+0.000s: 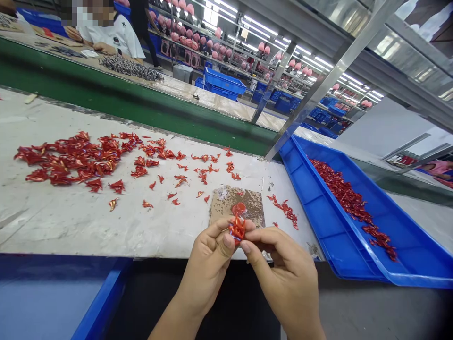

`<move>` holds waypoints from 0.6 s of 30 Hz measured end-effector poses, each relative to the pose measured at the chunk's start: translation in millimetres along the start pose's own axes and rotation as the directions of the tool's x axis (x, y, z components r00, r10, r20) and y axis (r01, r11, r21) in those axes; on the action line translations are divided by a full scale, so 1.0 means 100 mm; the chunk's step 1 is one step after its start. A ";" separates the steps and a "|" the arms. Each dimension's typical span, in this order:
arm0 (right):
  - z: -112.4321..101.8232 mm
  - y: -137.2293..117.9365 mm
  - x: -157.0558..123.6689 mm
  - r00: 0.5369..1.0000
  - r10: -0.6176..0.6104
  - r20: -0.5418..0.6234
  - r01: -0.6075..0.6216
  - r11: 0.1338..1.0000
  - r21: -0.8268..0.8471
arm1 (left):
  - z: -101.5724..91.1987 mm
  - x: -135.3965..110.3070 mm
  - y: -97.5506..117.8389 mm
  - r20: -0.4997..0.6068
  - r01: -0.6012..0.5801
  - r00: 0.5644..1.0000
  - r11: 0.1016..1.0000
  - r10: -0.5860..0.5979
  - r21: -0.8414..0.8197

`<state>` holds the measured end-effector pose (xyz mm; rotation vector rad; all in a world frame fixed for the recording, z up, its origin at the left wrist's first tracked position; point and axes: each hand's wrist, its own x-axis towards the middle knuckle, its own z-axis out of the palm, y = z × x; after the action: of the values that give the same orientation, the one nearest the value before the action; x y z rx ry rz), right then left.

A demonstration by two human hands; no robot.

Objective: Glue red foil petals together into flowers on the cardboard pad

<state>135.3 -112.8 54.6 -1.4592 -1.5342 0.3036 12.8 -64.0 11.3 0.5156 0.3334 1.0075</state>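
At the near edge of a white-topped work table (63, 222), centre: two bare hands, both closed in on one small bundle of glossy red pieces (237, 228), held in the air just above the table edge.

Left hand (207, 264): thumb and fingers pinched tight on the bundle's left side. Right hand (283, 271): thumb and forefinger pinched on its right side, other fingers curled. Neither hand is open; the bundle is all they hold.

Just beyond the bundle: a square of speckled brown cardboard (253, 208), with a round red piece (239, 208) at its near part, possibly wrapped in clear film — too small to tell.

On the table, to the left: a loose heap of pointed red pieces (74, 160), with strays scattered towards the cardboard.

To the right: a blue plastic tray (406, 278) holding a long drift of dark red strands (339, 189).

Beyond, across a green-sided bench (106, 89): a co-worker in a white T-shirt (113, 38), near a grey heap of small parts (130, 67). Further back — blue crates (222, 80) and shelves of pink items (212, 33).
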 end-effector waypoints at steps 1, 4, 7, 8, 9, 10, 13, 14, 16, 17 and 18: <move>0.01 0.00 0.00 1.000 -0.018 -0.017 0.018 1.000 -0.017 | 0.00 0.00 -0.01 -0.011 0.001 1.000 1.000 -0.001 -0.007; 0.02 0.00 0.01 0.993 -0.112 -0.042 0.109 0.991 -0.071 | 0.00 0.01 -0.03 -0.026 0.020 0.999 0.999 -0.021 -0.041; 0.03 0.01 0.02 0.984 -0.175 -0.038 0.171 0.981 -0.095 | -0.01 0.02 -0.05 -0.017 0.050 0.999 0.995 -0.051 -0.082; 0.03 0.01 0.02 0.982 -0.183 -0.040 0.178 0.979 -0.094 | -0.01 0.03 -0.05 -0.010 0.057 0.998 0.993 -0.058 -0.100; 0.04 0.02 0.02 0.982 -0.185 -0.045 0.180 0.979 -0.092 | -0.01 0.03 -0.06 -0.001 0.063 0.998 0.991 -0.063 -0.121; 0.04 0.02 0.02 0.982 -0.185 -0.049 0.180 0.980 -0.091 | -0.01 0.03 -0.06 0.011 0.069 0.998 0.987 -0.068 -0.142; 0.05 0.03 0.02 0.982 -0.184 -0.051 0.179 0.979 -0.096 | -0.02 0.04 -0.07 0.044 0.088 0.996 0.977 -0.081 -0.193; 0.06 0.03 0.03 0.981 -0.187 -0.047 0.182 0.979 -0.098 | -0.02 0.04 -0.07 0.051 0.092 0.995 0.975 -0.083 -0.202; 0.06 0.03 0.03 0.980 -0.193 -0.042 0.187 0.977 -0.105 | -0.02 0.04 -0.07 0.053 0.091 0.995 0.974 -0.082 -0.206; 0.06 0.03 0.03 0.979 -0.198 -0.039 0.193 0.975 -0.109 | -0.02 0.04 -0.06 0.051 0.089 0.995 0.975 -0.081 -0.203; 0.06 0.02 0.03 0.978 -0.204 -0.035 0.199 0.973 -0.113 | -0.02 0.04 -0.06 0.048 0.090 0.995 0.976 -0.082 -0.197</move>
<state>133.1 -107.1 51.5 -1.3692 -1.6679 0.0653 18.0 -62.1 6.5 0.3364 0.2143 0.9338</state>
